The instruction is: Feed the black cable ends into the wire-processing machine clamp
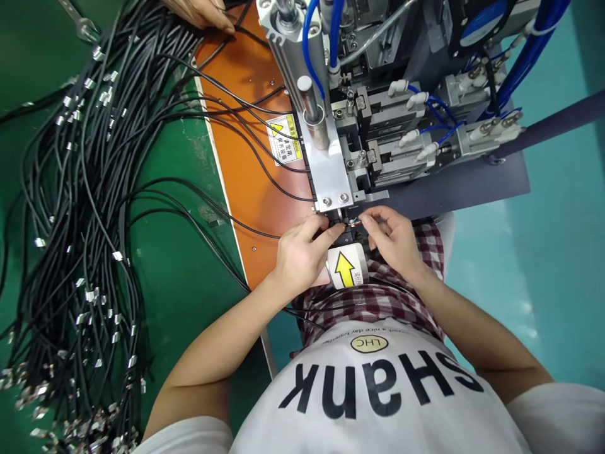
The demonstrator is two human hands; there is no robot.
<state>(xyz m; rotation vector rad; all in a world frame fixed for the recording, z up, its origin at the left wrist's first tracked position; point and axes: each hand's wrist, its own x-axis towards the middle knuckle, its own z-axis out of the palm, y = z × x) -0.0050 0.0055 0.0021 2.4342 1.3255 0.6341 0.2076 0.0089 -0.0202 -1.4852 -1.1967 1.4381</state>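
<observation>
Cbls [106, 208] on grn tbl [174, 271], teal flr [558, 252]

white shirt [385, 425]: "SHank", "LHC", "a nice day together" | white plate [358, 257]: yellow arrow [345, 271] | orange base [250, 195]: yellow-triangle label [284, 140], Chinese characters

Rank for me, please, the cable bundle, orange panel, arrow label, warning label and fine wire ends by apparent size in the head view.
1. Cable bundle
2. Orange panel
3. Arrow label and warning label, too alike to rank
4. Fine wire ends
</observation>
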